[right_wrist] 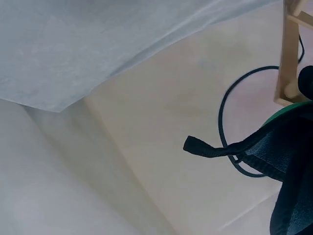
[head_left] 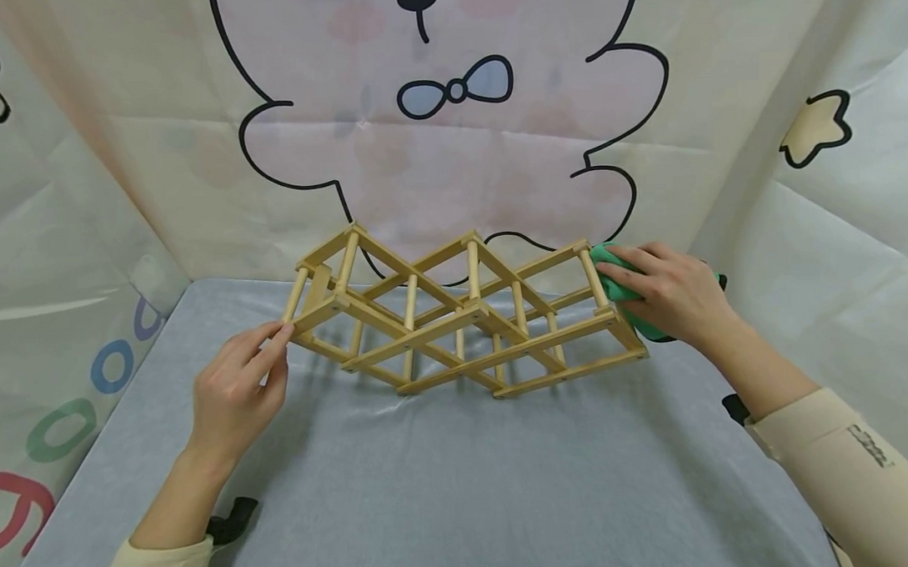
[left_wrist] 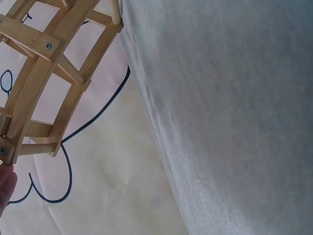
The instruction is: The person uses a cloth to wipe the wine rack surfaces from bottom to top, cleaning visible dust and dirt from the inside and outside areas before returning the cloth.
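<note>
Left grip, a bare hand (head_left: 240,383), pinches the end corner of a wooden rack (head_left: 473,312) between thumb and fingers, as the head view shows. Right grip, also a bare hand (head_left: 672,297), grasps a green cloth (head_left: 617,282) against the rack's opposite end. Between the two hands, the rack stretches across the middle of the scene, above the far part of a counter (head_left: 469,491) covered in pale blue-grey fabric. It is a lattice of crossed flat slats joined by round rods; whether its underside touches the counter is hard to tell. Behind it hangs a cream backdrop (head_left: 725,82) printed with a pink cartoon figure wearing a blue bow tie.

From the left wrist, the rack's slats slant through the upper left, with screw heads visible, and a fingertip (left_wrist: 7,186) touches the end corner.

From the right wrist, the dark side of the cloth, edged in black with a loose strap (right_wrist: 208,148), sits just beside the rack's end at the right edge.
</note>
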A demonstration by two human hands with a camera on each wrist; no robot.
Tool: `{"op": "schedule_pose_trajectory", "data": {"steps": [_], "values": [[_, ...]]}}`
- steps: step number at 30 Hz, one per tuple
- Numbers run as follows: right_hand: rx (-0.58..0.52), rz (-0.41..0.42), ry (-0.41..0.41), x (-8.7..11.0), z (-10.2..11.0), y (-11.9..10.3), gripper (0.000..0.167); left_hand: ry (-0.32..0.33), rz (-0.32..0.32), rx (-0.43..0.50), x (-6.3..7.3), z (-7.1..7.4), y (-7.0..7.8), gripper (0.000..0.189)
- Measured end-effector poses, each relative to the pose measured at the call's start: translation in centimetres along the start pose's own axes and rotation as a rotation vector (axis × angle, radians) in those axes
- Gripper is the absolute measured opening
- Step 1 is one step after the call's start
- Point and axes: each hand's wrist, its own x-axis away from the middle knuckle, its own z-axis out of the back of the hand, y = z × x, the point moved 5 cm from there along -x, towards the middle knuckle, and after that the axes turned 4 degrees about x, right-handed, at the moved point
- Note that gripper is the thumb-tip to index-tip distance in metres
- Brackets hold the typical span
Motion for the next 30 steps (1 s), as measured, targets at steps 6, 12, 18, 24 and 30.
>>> {"op": "schedule_pose_trajectory", "data": {"steps": [6, 12, 18, 24, 30], "values": [[0.027, -0.011, 0.064, -1.6, 2.2, 0.2, 0.076, 0.005, -0.004, 0.003, -0.1, 0.0, 0.0, 0.036], [0.063, -0.023, 0.155, -4.6, 4.7, 0.2, 0.07, 0.002, -0.005, -0.001, -0.1, 0.0, 0.0, 0.037], [0.033, -0.016, 0.241, -7.7, 5.7, -0.7, 0.065, -0.007, -0.004, -0.006, 0.0, 0.0, 0.0, 0.037], [0.007, 0.004, 0.25, -9.8, 5.0, -2.1, 0.062, -0.004, -0.007, -0.005, 0.0, 0.0, 0.0, 0.037], [0.006, 0.008, 0.208, -11.1, 3.3, -3.0, 0.055, -0.001, -0.006, -0.002, -0.1, 0.0, 0.1, 0.037]]}}
